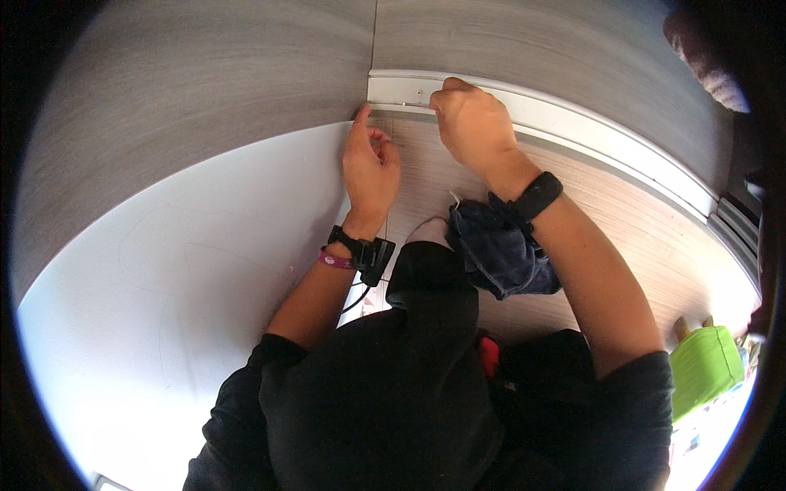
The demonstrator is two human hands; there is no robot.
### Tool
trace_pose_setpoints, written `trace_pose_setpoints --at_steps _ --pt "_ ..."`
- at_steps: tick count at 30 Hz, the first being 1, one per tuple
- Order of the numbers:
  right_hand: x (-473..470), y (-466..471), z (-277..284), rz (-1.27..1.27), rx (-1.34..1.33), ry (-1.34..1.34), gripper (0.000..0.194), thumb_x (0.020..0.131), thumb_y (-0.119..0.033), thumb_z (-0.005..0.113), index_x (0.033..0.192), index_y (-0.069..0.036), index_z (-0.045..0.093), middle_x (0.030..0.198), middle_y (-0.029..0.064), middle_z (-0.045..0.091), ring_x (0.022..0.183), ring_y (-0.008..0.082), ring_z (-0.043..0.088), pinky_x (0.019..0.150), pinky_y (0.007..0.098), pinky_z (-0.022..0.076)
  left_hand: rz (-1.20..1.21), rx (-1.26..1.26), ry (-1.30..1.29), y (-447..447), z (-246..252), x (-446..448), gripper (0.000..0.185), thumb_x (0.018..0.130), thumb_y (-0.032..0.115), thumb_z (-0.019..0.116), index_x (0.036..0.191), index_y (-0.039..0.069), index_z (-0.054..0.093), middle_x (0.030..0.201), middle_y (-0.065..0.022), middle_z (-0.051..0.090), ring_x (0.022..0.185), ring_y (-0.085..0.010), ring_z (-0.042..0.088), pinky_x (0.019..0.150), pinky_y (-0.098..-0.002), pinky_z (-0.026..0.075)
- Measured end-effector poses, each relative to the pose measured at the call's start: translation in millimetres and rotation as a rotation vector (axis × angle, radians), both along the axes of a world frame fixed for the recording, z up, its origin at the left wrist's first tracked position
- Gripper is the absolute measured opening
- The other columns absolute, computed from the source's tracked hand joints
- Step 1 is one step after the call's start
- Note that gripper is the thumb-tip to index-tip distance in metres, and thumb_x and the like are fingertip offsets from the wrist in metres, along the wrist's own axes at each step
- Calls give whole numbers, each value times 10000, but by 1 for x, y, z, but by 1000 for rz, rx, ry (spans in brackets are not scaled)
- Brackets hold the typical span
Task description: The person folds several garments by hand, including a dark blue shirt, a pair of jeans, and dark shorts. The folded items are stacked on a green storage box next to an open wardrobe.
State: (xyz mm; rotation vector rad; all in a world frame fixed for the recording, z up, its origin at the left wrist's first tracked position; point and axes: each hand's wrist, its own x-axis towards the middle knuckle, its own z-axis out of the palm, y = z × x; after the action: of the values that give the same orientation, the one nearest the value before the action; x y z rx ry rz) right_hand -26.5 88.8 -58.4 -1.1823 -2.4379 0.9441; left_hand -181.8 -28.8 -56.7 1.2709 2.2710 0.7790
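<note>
A slim metal rod [417,105], possibly a screwdriver shaft, extends leftward from the closed fingers of my right hand [476,123]. It lies along the lower part of a white rail or skirting strip [571,129], near the strip's left end. A small brass-coloured screw or hole [419,92] shows just above the rod. At the corner, the raised index finger of my left hand [371,169] reaches the strip's left end, its other fingers loosely bent, with nothing visible in them. The tool's handle is hidden inside my right hand.
Grey wood-grain panels [245,73] rise ahead and to the left, above a white wall [215,202]. On the wood-look floor [620,215], a crumpled navy cloth [503,251] lies beside my foot [430,232]. A green-covered object [706,368] stands at the right.
</note>
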Motion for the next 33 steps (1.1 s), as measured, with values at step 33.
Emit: trace_pose_setpoints --at_steps 33 --pt "-46 -13 -2 -95 -188 132 121 784 -35 649 875 -34 729 969 214 708 899 397 715 802 454 594 86 101 -45 -3 4 4 556 892 -63 557 1436 -9 456 980 -96 667 810 -150 657 741 -291 546"
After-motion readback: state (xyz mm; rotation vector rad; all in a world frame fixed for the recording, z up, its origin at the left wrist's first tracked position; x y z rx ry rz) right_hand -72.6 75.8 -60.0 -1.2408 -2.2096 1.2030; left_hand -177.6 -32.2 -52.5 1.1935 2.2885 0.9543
